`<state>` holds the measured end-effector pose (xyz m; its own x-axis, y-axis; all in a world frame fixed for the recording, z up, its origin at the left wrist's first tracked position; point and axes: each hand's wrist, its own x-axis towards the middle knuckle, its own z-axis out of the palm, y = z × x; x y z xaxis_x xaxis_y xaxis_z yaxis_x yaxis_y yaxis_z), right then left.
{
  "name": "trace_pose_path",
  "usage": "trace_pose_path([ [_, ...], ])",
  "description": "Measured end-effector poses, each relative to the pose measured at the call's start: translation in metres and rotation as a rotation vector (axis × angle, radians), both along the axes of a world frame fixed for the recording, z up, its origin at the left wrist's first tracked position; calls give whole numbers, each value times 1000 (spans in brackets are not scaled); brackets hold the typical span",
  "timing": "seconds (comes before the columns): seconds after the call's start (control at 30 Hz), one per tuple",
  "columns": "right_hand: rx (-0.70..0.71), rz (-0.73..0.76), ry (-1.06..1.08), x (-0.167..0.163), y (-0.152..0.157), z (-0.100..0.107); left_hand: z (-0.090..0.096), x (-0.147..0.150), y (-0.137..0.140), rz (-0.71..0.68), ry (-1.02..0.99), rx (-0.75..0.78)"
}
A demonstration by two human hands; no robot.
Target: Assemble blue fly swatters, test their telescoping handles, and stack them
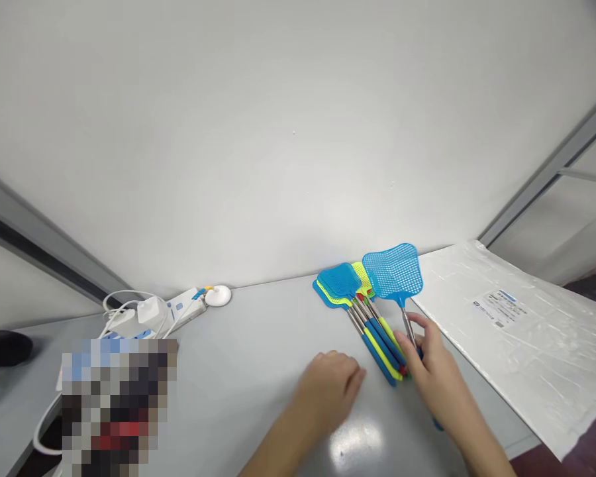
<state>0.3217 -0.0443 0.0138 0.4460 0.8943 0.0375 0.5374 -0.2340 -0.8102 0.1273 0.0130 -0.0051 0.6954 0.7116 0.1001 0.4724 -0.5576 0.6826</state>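
My right hand (440, 377) grips the metal shaft of a blue fly swatter (393, 271), whose mesh head is raised and tilted toward the wall. Just left of it a pile of fly swatters (357, 301) lies flat on the grey table (258, 344), with blue and yellow-green heads and blue, green and red handles. My left hand (330, 387) rests palm down on the table, fingers loosely curled, a little left of the pile's handles and holding nothing.
A white power strip with plugs and cables (146, 311) and a small round white object (218, 295) sit at the back left. A large flat clear-plastic package with a label (516, 324) covers the right side. A white wall stands close behind.
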Motion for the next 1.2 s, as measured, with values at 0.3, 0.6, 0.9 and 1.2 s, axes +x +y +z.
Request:
trace_pose_path([
  [0.3, -244, 141, -539, 20, 68, -3, -14, -16, 22, 202, -143, -99],
  [0.6, -267, 156, -625, 8, 76, -7, -12, -17, 22, 224, -228, -153],
  [0.9, -333, 118, -744, -14, 74, -13, -11, -18, 22, 224, -238, -150],
  [1.2, -305, 88, -777, -36, 84, -28, -15, -19, 20, 214, -245, -45],
])
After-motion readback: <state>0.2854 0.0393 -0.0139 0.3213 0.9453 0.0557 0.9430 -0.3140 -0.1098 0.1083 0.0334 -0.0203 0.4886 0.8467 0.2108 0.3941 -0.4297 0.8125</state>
